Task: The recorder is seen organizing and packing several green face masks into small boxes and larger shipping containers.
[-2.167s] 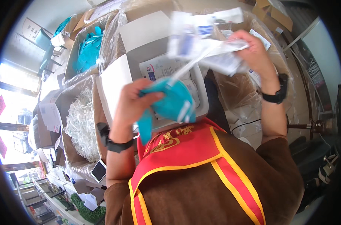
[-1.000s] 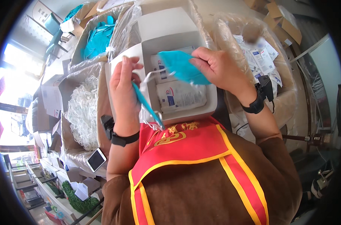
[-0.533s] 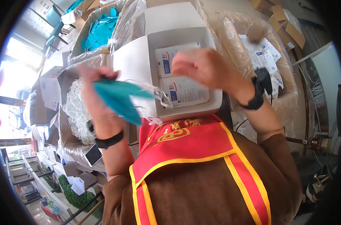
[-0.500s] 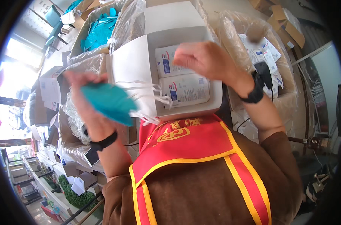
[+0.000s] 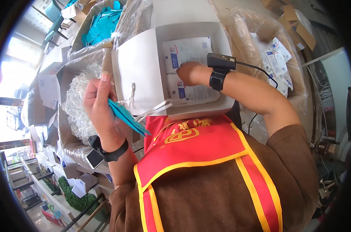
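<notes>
While left hand pinches flat, layered teal masks, white straps trail; right hand over white packets, grip unclear.

The left grip holds folded teal masks.

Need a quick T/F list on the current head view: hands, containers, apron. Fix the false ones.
1. The left hand holds at least one folded teal face mask. True.
2. The right hand is over white packets in the white carton. True; contact is unclear.
3. The white carton is closed. False: it stands open.
4. The tangled white straps lie to the person's right. False: the white straps are on the left, in a lined box.
5. The apron is green with white trim. False: the apron is red with yellow trim.
</notes>
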`<state>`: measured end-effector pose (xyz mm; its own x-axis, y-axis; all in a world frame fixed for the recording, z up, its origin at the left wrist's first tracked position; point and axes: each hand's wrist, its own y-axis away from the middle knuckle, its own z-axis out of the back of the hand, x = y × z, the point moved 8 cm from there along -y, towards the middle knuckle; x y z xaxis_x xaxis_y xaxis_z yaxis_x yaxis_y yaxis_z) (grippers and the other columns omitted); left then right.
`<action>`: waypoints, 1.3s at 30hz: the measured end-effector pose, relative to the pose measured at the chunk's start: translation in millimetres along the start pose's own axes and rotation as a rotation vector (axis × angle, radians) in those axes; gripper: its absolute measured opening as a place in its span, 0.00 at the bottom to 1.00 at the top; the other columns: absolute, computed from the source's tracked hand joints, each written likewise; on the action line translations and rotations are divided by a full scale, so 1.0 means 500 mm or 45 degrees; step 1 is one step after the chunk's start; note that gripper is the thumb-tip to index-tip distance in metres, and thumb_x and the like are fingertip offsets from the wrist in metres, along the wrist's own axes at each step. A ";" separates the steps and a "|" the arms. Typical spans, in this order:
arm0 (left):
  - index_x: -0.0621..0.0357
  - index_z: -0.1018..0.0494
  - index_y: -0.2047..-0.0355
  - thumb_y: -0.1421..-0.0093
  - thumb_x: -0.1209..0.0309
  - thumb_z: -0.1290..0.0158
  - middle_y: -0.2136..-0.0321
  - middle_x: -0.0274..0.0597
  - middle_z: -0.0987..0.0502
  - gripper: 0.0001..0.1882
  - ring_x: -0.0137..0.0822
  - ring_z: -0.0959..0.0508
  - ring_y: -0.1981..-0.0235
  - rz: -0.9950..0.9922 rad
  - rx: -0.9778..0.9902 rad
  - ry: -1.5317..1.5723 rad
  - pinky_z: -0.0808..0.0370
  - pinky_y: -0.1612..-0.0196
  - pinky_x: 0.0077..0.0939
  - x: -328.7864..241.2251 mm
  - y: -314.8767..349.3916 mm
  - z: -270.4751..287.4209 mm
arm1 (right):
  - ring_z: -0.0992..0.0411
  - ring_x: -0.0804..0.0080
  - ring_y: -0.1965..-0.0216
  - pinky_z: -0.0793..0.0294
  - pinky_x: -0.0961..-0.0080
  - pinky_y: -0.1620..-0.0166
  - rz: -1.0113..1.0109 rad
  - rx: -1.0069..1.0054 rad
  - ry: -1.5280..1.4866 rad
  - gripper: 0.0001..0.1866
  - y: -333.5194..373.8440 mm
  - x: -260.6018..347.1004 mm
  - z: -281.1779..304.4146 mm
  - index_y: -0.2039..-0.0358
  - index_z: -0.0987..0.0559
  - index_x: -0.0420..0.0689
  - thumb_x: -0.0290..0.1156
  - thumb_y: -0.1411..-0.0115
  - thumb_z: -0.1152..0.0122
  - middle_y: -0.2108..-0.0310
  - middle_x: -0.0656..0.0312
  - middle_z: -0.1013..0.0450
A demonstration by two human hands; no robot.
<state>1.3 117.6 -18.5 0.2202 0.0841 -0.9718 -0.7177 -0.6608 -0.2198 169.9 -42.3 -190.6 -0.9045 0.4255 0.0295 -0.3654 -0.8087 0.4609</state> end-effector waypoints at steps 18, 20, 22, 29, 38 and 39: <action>0.56 0.34 0.84 0.43 0.68 0.40 0.86 0.25 0.35 0.17 0.16 0.42 0.81 0.115 0.267 -0.310 0.46 0.78 0.14 0.047 0.032 -0.125 | 0.27 0.51 0.65 0.28 0.60 0.63 0.240 -0.557 -0.405 0.02 0.133 0.023 0.084 0.75 0.27 0.42 0.23 0.51 0.44 0.73 0.51 0.28; 0.59 0.27 0.75 0.46 0.69 0.38 0.81 0.28 0.31 0.10 0.18 0.38 0.78 0.065 0.389 -0.491 0.41 0.74 0.15 0.042 0.039 -0.145 | 0.28 0.50 0.67 0.29 0.60 0.64 0.257 -0.598 -0.510 0.02 0.179 0.011 0.124 0.75 0.28 0.42 0.22 0.51 0.44 0.74 0.51 0.29; 0.59 0.22 0.63 0.49 0.70 0.36 0.74 0.32 0.28 0.13 0.21 0.34 0.74 0.051 0.523 -0.607 0.36 0.71 0.18 0.043 0.051 -0.166 | 0.29 0.50 0.69 0.30 0.61 0.66 0.275 -0.641 -0.616 0.02 0.228 0.002 0.172 0.76 0.29 0.41 0.22 0.51 0.45 0.75 0.51 0.30; 0.63 0.22 0.68 0.44 0.72 0.40 0.81 0.31 0.27 0.07 0.19 0.33 0.79 -0.072 0.544 -0.425 0.37 0.77 0.16 0.014 0.058 -0.231 | 0.31 0.50 0.71 0.32 0.62 0.68 0.454 -1.012 -0.622 0.06 0.348 0.018 0.295 0.75 0.30 0.39 0.22 0.51 0.41 0.76 0.52 0.32; 0.63 0.23 0.71 0.41 0.71 0.43 0.83 0.32 0.27 0.07 0.19 0.33 0.80 -0.236 0.400 -0.543 0.35 0.77 0.16 -0.026 0.081 -0.265 | 0.27 0.54 0.66 0.28 0.64 0.62 0.360 -1.284 -0.679 0.06 0.364 0.014 0.284 0.73 0.26 0.40 0.28 0.50 0.38 0.75 0.55 0.28; 0.63 0.23 0.72 0.41 0.70 0.43 0.83 0.32 0.27 0.08 0.19 0.33 0.80 -0.239 0.420 -0.591 0.36 0.77 0.16 -0.029 0.082 -0.268 | 0.27 0.54 0.67 0.28 0.63 0.62 0.345 -1.222 -0.688 0.06 0.359 0.016 0.283 0.73 0.26 0.40 0.28 0.49 0.38 0.75 0.55 0.28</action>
<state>56.9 -10.7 -2.0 0.1050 0.5431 -0.8331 -0.8780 -0.3428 -0.3341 128.2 -126.7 18.0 -0.8512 0.1203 0.5108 -0.3998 -0.7793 -0.4826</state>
